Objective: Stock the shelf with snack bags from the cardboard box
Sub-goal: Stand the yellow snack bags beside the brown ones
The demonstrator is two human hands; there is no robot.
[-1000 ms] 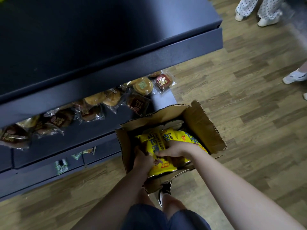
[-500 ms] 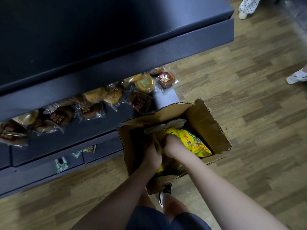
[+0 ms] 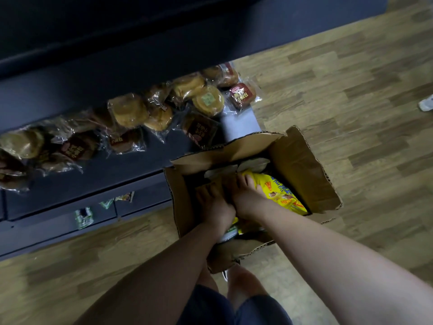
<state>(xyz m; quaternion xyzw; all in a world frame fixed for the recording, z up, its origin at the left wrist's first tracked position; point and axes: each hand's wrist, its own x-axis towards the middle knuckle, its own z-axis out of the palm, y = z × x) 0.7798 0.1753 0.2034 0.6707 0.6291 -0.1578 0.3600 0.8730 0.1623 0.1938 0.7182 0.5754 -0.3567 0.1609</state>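
An open cardboard box (image 3: 302, 170) stands on the floor against the dark shelf unit (image 3: 140, 52). Yellow snack bags (image 3: 281, 195) lie inside it. Both my hands reach down into the box, side by side. My right hand (image 3: 246, 198) lies on top of the yellow bags with its fingers spread over them. My left hand (image 3: 213, 205) is beside it at the box's left inner side, fingers pointing down into the dark; what it touches is hidden.
Clear-wrapped buns and pastries (image 3: 131, 123) fill the lower shelf board left of the box. Small packets (image 3: 83, 216) show on the bottom ledge. Wooden floor (image 3: 351, 90) stretches right, with someone's white shoe (image 3: 426, 105) at the far edge. My legs stand just behind the box.
Both hands pushed deeper into the box and came together. The yellow bags that were fanned out in view a second ago are now mostly covered. The camera tilted closer.
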